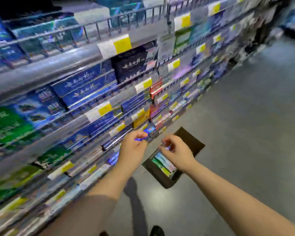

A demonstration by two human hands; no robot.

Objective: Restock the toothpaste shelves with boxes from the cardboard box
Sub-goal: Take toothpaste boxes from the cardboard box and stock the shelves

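Toothpaste boxes (163,163) lie in the open cardboard box (161,178) on the floor (245,133), partly hidden by the right grip (175,150), long axes running far-left to near-right. Blur smears the shelves (58,68) on the left. The left grip (133,145) and right grip curl their fingers; whether either pinches anything cannot be told.

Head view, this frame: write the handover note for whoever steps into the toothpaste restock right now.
Left hand: fingers curled at a blurred blue item by a lower shelf edge; grip unclear.
Right hand: fingers curled, above the carton, blue glint under them; grip unclear.
Cardboard box: on the floor beside the shelves, flaps open, toothpaste boxes inside.
Done: upper shelves look full.
Left: move the carton's remaining boxes onto the shelves.
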